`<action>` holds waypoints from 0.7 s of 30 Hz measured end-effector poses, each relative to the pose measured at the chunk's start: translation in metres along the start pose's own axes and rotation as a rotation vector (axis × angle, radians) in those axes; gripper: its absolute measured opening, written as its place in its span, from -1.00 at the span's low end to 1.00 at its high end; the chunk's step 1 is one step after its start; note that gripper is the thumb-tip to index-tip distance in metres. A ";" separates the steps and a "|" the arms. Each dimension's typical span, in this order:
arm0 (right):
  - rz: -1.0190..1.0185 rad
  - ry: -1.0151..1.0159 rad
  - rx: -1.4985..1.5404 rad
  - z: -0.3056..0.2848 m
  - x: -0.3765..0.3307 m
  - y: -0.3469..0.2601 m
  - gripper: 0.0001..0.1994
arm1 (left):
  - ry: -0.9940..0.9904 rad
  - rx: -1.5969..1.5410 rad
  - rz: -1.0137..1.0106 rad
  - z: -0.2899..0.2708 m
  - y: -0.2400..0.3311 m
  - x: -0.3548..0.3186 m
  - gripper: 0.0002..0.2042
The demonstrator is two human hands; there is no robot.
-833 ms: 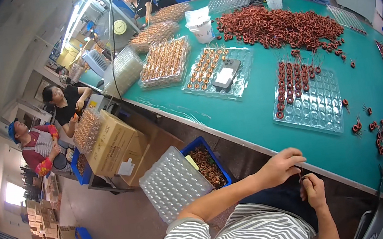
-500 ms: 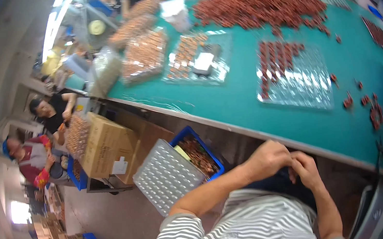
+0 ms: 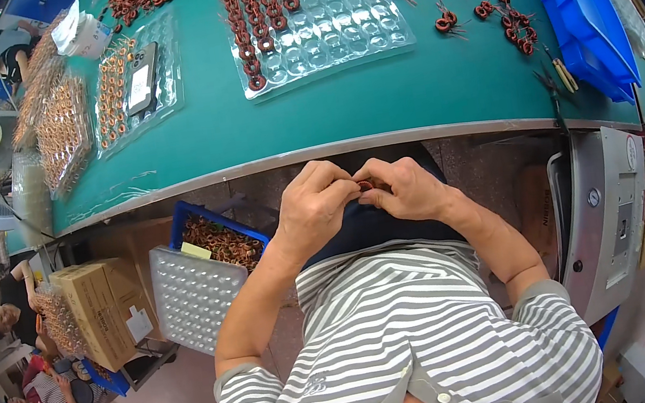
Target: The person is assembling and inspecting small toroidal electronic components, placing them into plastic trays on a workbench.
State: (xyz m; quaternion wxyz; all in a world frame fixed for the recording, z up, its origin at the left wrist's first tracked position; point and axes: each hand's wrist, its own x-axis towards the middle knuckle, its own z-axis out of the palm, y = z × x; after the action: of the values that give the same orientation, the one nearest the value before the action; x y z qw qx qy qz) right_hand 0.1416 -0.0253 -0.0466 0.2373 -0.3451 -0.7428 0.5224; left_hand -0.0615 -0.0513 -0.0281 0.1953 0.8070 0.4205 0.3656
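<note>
Close to my lap, just below the table edge, both hands meet at the fingertips. Between them shows a small dark-red wire-wound ring coil point(image 3: 366, 186), mostly covered by fingers. My left hand point(image 3: 311, 205) pinches at its left side, thumb and index finger pressed together. From the other side my right hand point(image 3: 406, 190) closes its thumb and curled fingers around it. On the green table beyond lies a clear blister tray point(image 3: 351, 24), its left columns partly filled with similar red coils point(image 3: 257, 25). Several loose coils point(image 3: 520, 32) lie right of the tray.
A blue bin point(image 3: 579, 21) and yellow-handled pliers point(image 3: 564, 75) are at the table's right. Leftward lie a phone point(image 3: 143, 78) on another tray and bagged copper coils point(image 3: 64, 131). Below stand a blue crate of coils point(image 3: 221, 242) and a leaning blister tray point(image 3: 191, 294). Two people sit far left.
My view has swung round, so the table edge now runs nearly level and my hands appear mid-picture. The hands stay together at the fingertips, and the red coil between them now shows.
</note>
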 end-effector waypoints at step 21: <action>-0.054 0.215 0.205 0.028 -0.019 -0.004 -0.64 | 0.210 -1.048 -0.842 0.037 0.020 -0.023 -0.67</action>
State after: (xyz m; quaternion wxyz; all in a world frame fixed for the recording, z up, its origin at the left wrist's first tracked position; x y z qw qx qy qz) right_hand 0.1326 -0.0575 -0.0528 0.3634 -0.3527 -0.6649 0.5491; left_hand -0.0314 -0.0817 -0.0500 0.6443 0.3337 0.4829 0.4902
